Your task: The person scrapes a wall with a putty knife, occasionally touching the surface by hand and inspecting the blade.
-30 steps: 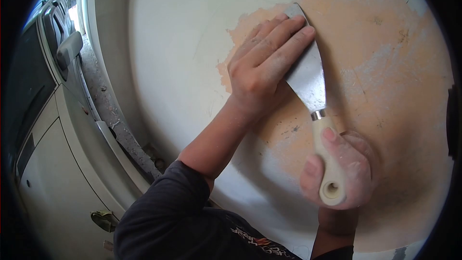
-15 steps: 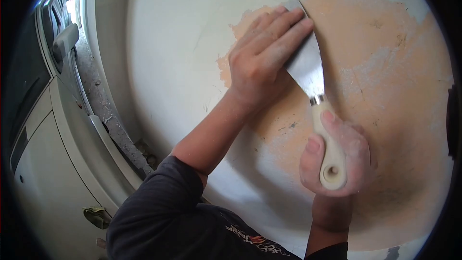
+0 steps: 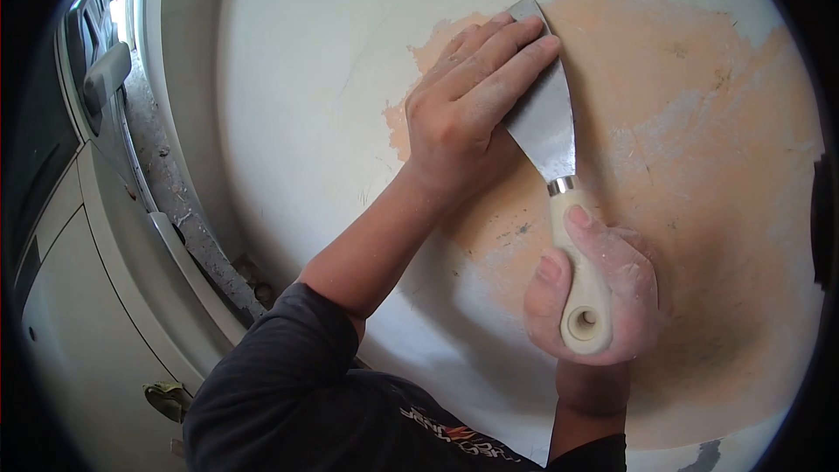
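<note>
A putty knife [image 3: 549, 118] with a metal blade and a cream handle lies slantwise against a pale panel [image 3: 297, 79]. The handle is wrapped by my right hand [image 3: 634, 293], its thumb along the side and the round hanging hole showing. The fingers of my left hand [image 3: 463, 109] lie stretched out and flat on the blade near its far edge, pressing it to the surface. Under and around the blade spreads a peach-coloured filler patch [image 3: 647, 70] with whitish smears and dark specks. Part of the blade is hidden under my left fingers. Pale dust coats my right hand.
To the left stands a pale vehicle [image 3: 96, 297] with a side mirror [image 3: 107, 72]. A narrow strip of littered floor [image 3: 179, 175] runs between it and the panel. A greenish cloth-like thing [image 3: 166, 400] sits at lower left. A dark edge [image 3: 820, 218] borders the right side.
The whole view has shifted a little, so the panel and vehicle appear farther left. The putty knife's handle has swung slightly left and down relative to the patch; both hands keep their hold and contact.
</note>
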The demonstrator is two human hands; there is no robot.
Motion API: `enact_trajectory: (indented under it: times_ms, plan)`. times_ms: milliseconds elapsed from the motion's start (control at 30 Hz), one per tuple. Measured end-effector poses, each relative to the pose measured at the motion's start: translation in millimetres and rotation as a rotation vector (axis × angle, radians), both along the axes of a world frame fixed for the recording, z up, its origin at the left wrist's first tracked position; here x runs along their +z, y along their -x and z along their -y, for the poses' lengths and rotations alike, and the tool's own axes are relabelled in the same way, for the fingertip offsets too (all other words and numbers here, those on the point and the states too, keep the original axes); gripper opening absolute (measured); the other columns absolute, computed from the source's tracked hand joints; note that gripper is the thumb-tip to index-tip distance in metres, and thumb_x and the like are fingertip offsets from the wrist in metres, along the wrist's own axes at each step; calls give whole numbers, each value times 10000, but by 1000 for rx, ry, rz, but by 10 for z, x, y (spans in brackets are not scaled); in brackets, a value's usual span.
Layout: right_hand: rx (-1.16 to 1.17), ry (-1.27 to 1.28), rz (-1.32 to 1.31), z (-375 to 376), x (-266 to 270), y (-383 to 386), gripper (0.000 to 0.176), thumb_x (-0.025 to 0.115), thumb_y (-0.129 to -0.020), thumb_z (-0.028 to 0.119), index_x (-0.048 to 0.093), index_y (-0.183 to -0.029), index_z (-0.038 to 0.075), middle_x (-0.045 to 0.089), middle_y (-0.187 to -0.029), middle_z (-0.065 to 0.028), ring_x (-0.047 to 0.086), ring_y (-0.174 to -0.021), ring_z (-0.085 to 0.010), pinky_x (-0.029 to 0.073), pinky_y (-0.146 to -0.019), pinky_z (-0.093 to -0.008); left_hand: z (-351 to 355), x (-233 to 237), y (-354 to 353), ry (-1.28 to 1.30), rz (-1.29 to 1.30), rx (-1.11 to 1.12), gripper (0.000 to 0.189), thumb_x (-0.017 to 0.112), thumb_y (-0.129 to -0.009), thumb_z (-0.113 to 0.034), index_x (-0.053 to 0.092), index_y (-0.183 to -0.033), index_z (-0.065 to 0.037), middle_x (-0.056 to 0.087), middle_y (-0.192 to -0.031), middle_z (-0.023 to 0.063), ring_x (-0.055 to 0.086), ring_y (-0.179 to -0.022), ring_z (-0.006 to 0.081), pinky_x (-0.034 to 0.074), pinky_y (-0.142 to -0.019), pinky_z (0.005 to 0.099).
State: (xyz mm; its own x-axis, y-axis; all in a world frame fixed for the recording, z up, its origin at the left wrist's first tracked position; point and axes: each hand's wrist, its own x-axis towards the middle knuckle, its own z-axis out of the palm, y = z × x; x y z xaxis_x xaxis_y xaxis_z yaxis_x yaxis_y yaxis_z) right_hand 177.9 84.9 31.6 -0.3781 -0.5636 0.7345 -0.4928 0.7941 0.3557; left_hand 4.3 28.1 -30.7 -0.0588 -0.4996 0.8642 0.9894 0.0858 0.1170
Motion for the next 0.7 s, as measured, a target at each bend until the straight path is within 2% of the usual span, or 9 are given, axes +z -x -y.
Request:
enact_trajectory:
  times_ms: [700]
  plan:
    - [-48,2,30,14,25,-109,255,756,-832,71,668,-1058,-5,634,-750,-66,598,-548,-193,503,-504,-317,-1,-6,-9,-11,4,9,380,793,-772,-27,736,-1147,-4,726,-1151,213,711,-1083,367,545,-995,426]
